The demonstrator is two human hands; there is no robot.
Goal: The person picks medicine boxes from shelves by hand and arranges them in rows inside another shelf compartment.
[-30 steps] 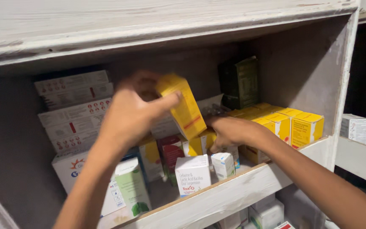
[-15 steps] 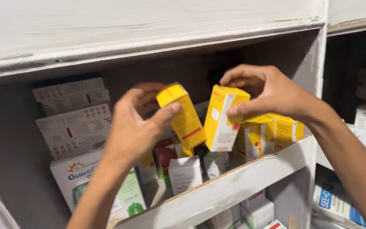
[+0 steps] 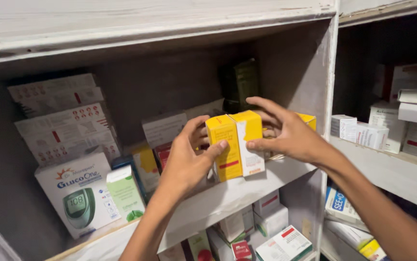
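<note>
- While my left hand (image 3: pixel 184 162) grips one yellow box (image 3: pixel 223 147), its fingers (image 3: pixel 216 147) wrap the left side and the thumb presses the front face, so they are pinching that box.
- Beside it, my right hand (image 3: pixel 290 135) holds a second yellow box (image 3: pixel 250 142) with a white lower panel; the thumb lies across its front and the other fingers spread over the top and behind, clamped on it.
- Both boxes stand upright, side by side and touching, their lower ends at the front edge of the white shelf (image 3: pixel 228 200).
- Behind my right hand, more yellow cartons (image 3: pixel 307 120) sit toward the right wall of the compartment.
- At the left of the same shelf stands a white glucose meter box (image 3: pixel 75 193), with a green-and-white carton (image 3: pixel 124 193) just beside it and grey-white packs (image 3: pixel 61 118) stacked above.
- Against the back wall, a dark green box (image 3: pixel 244 82) stands upright.
- Below the shelf, small white cartons (image 3: pixel 271 227) fill the next level.
</note>
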